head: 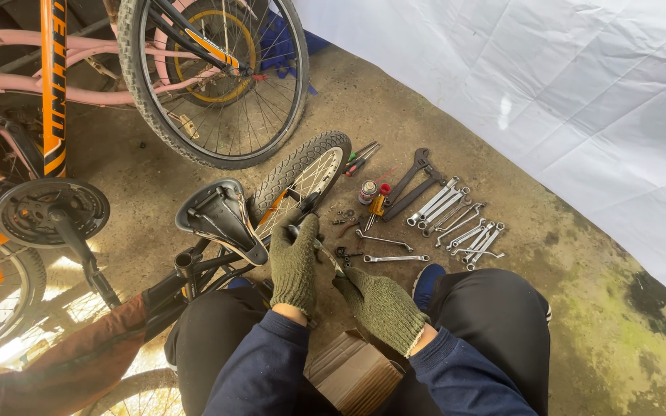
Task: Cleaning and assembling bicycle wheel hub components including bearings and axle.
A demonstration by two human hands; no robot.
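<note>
Work was seen midway: small wheel [302, 179] was gripped by left hand [294, 258], a spanner [327, 254] was clasped by right hand [379, 304]; loose nuts [344, 218] were laid out.

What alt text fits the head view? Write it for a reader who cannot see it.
Two gloved hands, left hand and right hand, work with a slim metal tool beside a small bicycle wheel and an upturned saddle. Wrenches lie in rows on the concrete floor.
</note>
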